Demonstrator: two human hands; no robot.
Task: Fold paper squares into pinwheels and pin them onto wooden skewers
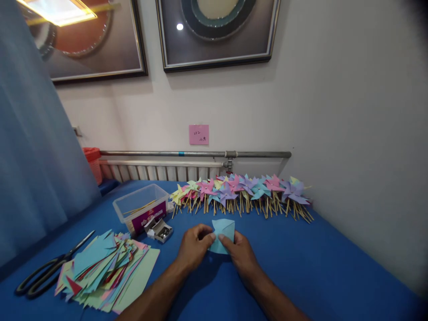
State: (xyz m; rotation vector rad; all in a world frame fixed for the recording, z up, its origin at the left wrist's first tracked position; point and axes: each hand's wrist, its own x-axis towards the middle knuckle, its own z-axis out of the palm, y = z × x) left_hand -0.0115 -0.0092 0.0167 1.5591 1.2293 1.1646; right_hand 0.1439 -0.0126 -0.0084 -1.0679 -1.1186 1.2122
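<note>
We see the left hand (195,245) pinching the left side of a light-blue paper (227,229), its thumb pressed on the front near the middle. The right hand (243,253) grips the same sheet from the right, fingers behind and thumb on the front, close to the other thumb. The paper is between the two hands, partly folded, raised over the blue bench (321,272).

Beyond them, to the left, we find a small open box (162,233) of shiny metal bits, too small for us to make out singly. It sits just beside a clear plastic tub (149,219) with a purple label and a few thin sticks (139,208) inside. Nearer us on the left lies a loose pile of coloured paper (103,272), with dark-handled scissors (55,267) next to it, blades pointing away.

Along the far side we see a row of pinwheels (227,192) in pink, purple, blue and yellow, their sticks towards us. Behind runs a pipe (197,154), with a pink note (199,134) on the wall above.
</note>
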